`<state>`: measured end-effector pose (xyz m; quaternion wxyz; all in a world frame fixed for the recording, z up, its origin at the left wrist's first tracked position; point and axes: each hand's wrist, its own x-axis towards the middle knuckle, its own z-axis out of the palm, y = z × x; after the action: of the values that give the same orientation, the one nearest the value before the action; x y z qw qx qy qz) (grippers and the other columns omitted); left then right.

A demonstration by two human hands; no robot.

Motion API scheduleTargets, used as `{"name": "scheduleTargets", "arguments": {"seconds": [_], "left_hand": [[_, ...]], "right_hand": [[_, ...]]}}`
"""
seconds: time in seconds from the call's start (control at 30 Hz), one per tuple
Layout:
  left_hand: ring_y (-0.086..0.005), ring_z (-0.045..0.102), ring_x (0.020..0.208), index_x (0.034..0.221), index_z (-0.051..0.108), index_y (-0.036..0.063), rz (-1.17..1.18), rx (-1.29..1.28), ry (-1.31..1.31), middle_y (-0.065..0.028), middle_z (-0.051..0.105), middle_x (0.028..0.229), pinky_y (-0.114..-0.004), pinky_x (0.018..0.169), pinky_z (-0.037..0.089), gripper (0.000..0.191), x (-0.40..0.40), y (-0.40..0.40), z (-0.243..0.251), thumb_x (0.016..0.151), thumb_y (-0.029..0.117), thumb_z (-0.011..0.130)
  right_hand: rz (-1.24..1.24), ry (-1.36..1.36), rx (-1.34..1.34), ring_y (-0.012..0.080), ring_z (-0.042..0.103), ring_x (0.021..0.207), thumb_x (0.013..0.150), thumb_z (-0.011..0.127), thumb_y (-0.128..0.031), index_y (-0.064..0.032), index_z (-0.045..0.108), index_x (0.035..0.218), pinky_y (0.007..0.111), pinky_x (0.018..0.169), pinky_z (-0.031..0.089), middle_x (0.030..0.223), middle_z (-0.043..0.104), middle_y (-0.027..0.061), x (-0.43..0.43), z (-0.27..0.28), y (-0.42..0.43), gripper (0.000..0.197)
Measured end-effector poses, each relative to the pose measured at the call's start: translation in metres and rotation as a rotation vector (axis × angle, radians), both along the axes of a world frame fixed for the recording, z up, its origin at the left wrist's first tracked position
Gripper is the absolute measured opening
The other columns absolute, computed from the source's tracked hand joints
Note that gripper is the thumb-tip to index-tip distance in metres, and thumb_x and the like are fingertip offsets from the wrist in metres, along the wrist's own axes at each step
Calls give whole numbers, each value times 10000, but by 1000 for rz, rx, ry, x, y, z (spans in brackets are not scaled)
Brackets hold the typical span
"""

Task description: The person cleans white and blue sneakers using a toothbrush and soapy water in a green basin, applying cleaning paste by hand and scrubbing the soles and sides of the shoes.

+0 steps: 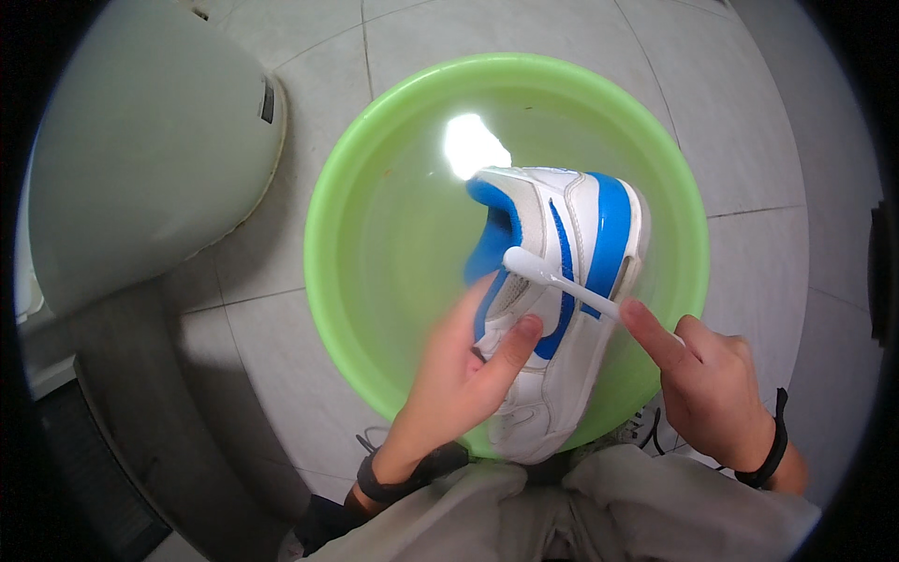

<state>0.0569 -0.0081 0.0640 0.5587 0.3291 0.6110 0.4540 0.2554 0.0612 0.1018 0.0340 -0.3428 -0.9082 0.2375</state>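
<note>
A white and blue sneaker (562, 281) is held over a green plastic basin (330, 281) of water, its toe towards me and its side facing up. My left hand (470, 379) grips it at the collar and tongue, the thumb on the upper. In my right hand (709, 386) is a white toothbrush-like brush (583, 295), the index finger laid along its handle. The back of the brush's head shows against the sneaker's side near the collar; its bristles are hidden, so contact cannot be told.
The basin stands on a grey tiled floor (751, 154). At the left is the rounded base of a white ceramic fixture (161, 140), perhaps a toilet. My knees in light trousers (449, 520) are close to the basin's near rim. A dark grille-like panel (91, 456) lies at the lower left.
</note>
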Motion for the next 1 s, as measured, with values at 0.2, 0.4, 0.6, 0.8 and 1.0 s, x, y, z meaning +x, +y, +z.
{"name": "scheduleTargets", "arguments": {"seconds": [0.2, 0.4, 0.6, 0.8, 1.0], "left_hand": [[-131, 546, 875, 1137, 469, -62, 48, -12, -12, -93, 596, 981, -256, 783, 419, 396, -2, -8, -10, 842, 168, 598], [-153, 563, 894, 1152, 457, -66, 24, -125, 67, -129, 596, 997, -276, 781, 437, 428, -7, -10, -22, 817, 147, 616], [-186, 557, 961, 1180, 436, -37, 357, -95, -292, -132, 551, 1082, -291, 824, 451, 373, -20, -8, -24, 875, 158, 526], [-196, 560, 985, 1232, 431, 2, 558, -111, -731, -105, 554, 1122, -321, 869, 446, 430, -24, 3, -5, 935, 308, 373], [-198, 562, 969, 1218, 450, 2, 625, 8, -784, -116, 553, 1119, -306, 846, 454, 425, -31, -10, -37, 937, 311, 369]], "right_hand": [[150, -76, -29, 161, 412, 395, 659, 568, -30, -241, 461, 1278, 300, 362, 388, 559, 334, 29, 0, 5, -4, 664], [91, -4, -131, 165, 422, 457, 753, 463, 54, -69, 415, 1285, 278, 443, 373, 591, 435, 41, -1, -8, 10, 548], [-376, 379, -432, 123, 419, 511, 824, 369, 18, -9, 418, 1252, 235, 509, 381, 705, 503, 69, 21, -3, 12, 431], [-256, 427, -581, 259, 522, 561, 746, 430, 79, -64, 435, 1264, 316, 566, 472, 790, 587, 126, 33, 2, -7, 537], [-69, 521, -523, 205, 482, 462, 734, 440, 107, -55, 415, 1268, 275, 471, 410, 585, 485, 99, 20, -2, -2, 558]]}}
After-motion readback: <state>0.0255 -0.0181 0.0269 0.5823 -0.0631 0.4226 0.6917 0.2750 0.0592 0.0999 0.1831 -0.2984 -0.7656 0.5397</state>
